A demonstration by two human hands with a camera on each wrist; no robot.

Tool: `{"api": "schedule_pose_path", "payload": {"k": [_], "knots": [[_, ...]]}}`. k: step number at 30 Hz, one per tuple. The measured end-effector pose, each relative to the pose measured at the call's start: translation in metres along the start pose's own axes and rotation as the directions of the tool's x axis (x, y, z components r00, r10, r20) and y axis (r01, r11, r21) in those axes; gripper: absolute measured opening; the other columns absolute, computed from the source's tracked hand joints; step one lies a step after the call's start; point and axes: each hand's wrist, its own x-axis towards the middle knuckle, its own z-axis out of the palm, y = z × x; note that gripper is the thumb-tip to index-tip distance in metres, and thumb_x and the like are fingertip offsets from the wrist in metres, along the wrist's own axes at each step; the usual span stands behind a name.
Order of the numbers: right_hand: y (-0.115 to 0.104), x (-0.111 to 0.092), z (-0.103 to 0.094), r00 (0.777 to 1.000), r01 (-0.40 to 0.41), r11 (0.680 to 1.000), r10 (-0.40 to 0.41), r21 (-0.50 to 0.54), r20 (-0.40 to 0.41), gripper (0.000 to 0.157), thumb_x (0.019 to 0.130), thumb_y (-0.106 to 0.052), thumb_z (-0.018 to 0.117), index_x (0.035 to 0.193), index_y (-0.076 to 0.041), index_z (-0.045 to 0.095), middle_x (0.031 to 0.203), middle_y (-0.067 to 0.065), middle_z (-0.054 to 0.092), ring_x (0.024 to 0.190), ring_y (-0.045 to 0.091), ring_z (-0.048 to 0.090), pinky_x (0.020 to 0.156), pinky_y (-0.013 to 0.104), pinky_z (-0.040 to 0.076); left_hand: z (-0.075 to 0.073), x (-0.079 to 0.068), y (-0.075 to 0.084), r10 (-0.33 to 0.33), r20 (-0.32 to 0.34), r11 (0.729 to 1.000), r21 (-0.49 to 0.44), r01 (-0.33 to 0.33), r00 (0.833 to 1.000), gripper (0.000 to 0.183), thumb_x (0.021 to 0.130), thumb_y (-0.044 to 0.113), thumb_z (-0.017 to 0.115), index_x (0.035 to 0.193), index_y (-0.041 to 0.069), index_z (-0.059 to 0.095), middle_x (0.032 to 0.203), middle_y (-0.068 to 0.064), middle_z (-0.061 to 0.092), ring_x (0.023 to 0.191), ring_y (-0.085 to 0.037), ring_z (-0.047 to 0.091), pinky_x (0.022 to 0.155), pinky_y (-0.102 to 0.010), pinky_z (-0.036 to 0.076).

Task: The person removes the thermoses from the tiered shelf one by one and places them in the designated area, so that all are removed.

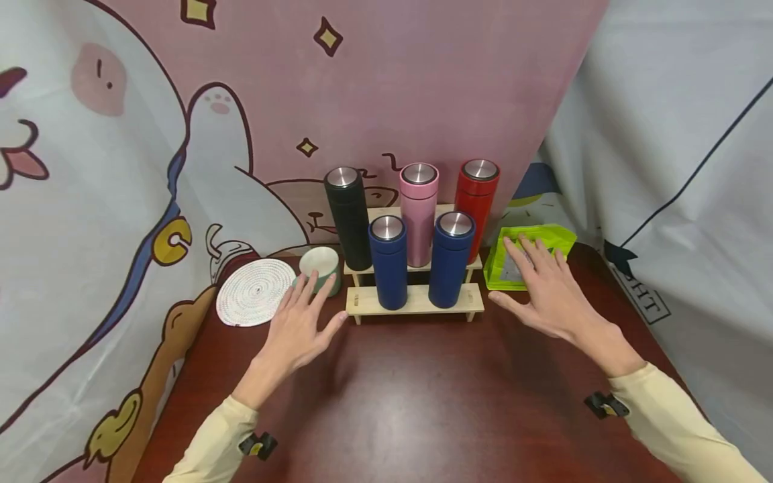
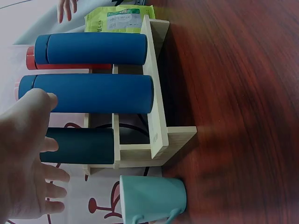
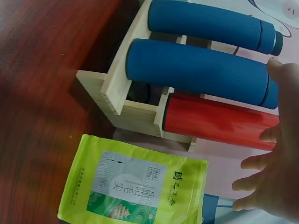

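A stepped wooden rack (image 1: 417,302) bears several vacuum flasks. On its front step stand two blue flasks (image 1: 390,268) (image 1: 449,265); behind them are a black flask (image 1: 350,221), a pink flask (image 1: 418,221) and a red flask (image 1: 476,201). My left hand (image 1: 302,329), fingers spread and holding nothing, hovers in front of a pale green mug (image 1: 320,261) left of the rack. Over a bright green tea packet (image 3: 135,184) on the right, my right hand (image 1: 546,295) hovers with spread fingers, also holding nothing.
A round woven white mat (image 1: 256,292) leans at the left beside the mug. The dark reddish wooden table (image 1: 417,402) extends in front of the rack. Printed cloth (image 1: 423,80) hangs behind, and pale cloth (image 1: 694,168) borders the right side.
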Motion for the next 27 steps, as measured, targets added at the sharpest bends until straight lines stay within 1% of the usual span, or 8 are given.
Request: {"api": "schedule_pose_path", "payload": {"k": [6, 9, 12, 15, 18, 22, 24, 27], "knots": [[0.004, 0.014, -0.007, 0.994, 0.023, 0.994, -0.011, 0.105, -0.111, 0.094, 0.089, -0.047, 0.071, 0.162, -0.010, 0.024, 0.163, 0.026, 0.029, 0.147, 0.050, 0.028, 0.114, 0.072, 0.024, 0.005, 0.003, 0.001, -0.008, 0.005, 0.999, -0.050, 0.008, 1.000, 0.073, 0.101, 0.055, 0.051, 0.161, 0.021, 0.030, 0.163, -0.021, 0.033, 0.152, -0.040, 0.028, 0.120, -0.056, 0.029], [0.004, 0.022, -0.009, 0.987, 0.010, 0.982, 0.021, 0.189, -0.160, 0.092, 0.090, -0.042, 0.071, 0.162, -0.010, 0.023, 0.164, 0.024, 0.026, 0.150, 0.049, 0.023, 0.114, 0.071, 0.024, 0.008, 0.006, 0.001, -0.002, -0.019, 0.997, -0.078, 0.000, 1.000, 0.071, 0.101, 0.051, 0.053, 0.160, 0.017, 0.032, 0.160, -0.023, 0.036, 0.149, -0.043, 0.033, 0.117, -0.057, 0.034], [0.003, 0.032, -0.010, 0.979, -0.006, 0.963, 0.061, 0.269, -0.197, 0.091, 0.091, -0.041, 0.070, 0.162, -0.011, 0.022, 0.166, 0.021, 0.025, 0.153, 0.046, 0.018, 0.116, 0.071, 0.021, 0.015, 0.008, 0.002, -0.006, -0.051, 0.994, -0.105, 0.000, 0.999, 0.070, 0.101, 0.047, 0.055, 0.159, 0.013, 0.035, 0.157, -0.024, 0.040, 0.143, -0.045, 0.042, 0.111, -0.058, 0.040], [0.002, 0.043, -0.013, 0.972, -0.018, 0.939, 0.096, 0.343, -0.214, 0.089, 0.092, -0.041, 0.069, 0.162, -0.012, 0.021, 0.166, 0.018, 0.026, 0.153, 0.043, 0.021, 0.117, 0.070, 0.021, 0.023, 0.012, 0.004, -0.042, -0.061, 0.987, -0.159, 0.032, 0.997, 0.069, 0.102, 0.045, 0.055, 0.158, 0.012, 0.035, 0.155, -0.023, 0.044, 0.136, -0.045, 0.050, 0.104, -0.059, 0.045], [0.000, 0.054, -0.015, 0.966, -0.046, 0.913, 0.144, 0.405, -0.216, 0.088, 0.094, -0.042, 0.068, 0.163, -0.014, 0.021, 0.166, 0.017, 0.028, 0.151, 0.041, 0.027, 0.116, 0.069, 0.023, 0.031, 0.016, 0.007, -0.108, -0.025, 0.965, -0.244, 0.099, 0.994, 0.067, 0.103, 0.045, 0.053, 0.159, 0.013, 0.032, 0.156, -0.020, 0.044, 0.135, -0.042, 0.052, 0.102, -0.061, 0.047], [-0.004, 0.067, -0.018, 0.955, -0.093, 0.878, 0.212, 0.470, -0.206, 0.087, 0.095, -0.047, 0.065, 0.163, -0.016, 0.021, 0.166, 0.014, 0.028, 0.150, 0.040, 0.030, 0.117, 0.067, 0.024, 0.042, 0.022, 0.015, -0.198, 0.019, 0.913, -0.361, 0.191, 0.980, 0.067, 0.104, 0.044, 0.053, 0.160, 0.017, 0.030, 0.156, -0.017, 0.045, 0.138, -0.041, 0.049, 0.103, -0.063, 0.044], [-0.006, 0.073, -0.019, 0.950, -0.106, 0.853, 0.240, 0.512, -0.202, 0.086, 0.095, -0.048, 0.065, 0.163, -0.018, 0.021, 0.166, 0.012, 0.029, 0.151, 0.038, 0.030, 0.119, 0.063, 0.025, 0.047, 0.025, 0.018, -0.228, 0.025, 0.890, -0.400, 0.219, 0.973, 0.067, 0.103, 0.043, 0.054, 0.160, 0.017, 0.030, 0.156, -0.016, 0.044, 0.138, -0.041, 0.048, 0.104, -0.064, 0.043], [-0.011, 0.082, -0.018, 0.941, -0.111, 0.814, 0.270, 0.571, -0.203, 0.087, 0.095, -0.049, 0.066, 0.162, -0.019, 0.021, 0.165, 0.012, 0.030, 0.152, 0.034, 0.030, 0.121, 0.058, 0.026, 0.054, 0.029, 0.021, -0.255, 0.025, 0.864, -0.443, 0.239, 0.967, 0.066, 0.103, 0.041, 0.054, 0.159, 0.015, 0.031, 0.156, -0.017, 0.043, 0.140, -0.041, 0.046, 0.107, -0.063, 0.041]]}}
